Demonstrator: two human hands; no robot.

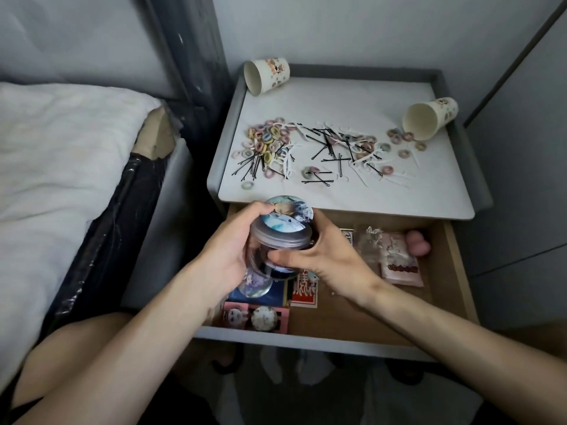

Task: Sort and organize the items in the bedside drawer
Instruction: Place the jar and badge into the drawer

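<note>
Bed (61,148) left of nightstand (337,96). On top: cup (267,76) on its side back left, second cup (429,118) right edge, hairpins (326,145) and hair ties (267,139) between. Drawer (457,271) open in front: cards (303,291) left, packet (400,268) right.

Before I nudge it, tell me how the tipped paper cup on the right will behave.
Lying on its side and tapered, the paper cup would probably roll in a curve. It looks empty and thin-walled: likely light, crushable. Hair ties at its mouth might scatter.

Pale grey wall (337,29) behind; white-sheeted bed (61,167) with dark frame (196,56) left; grey nightstand (352,72), white tabletop (337,102); grey panel (527,133) right. Dim, flat light.
</note>
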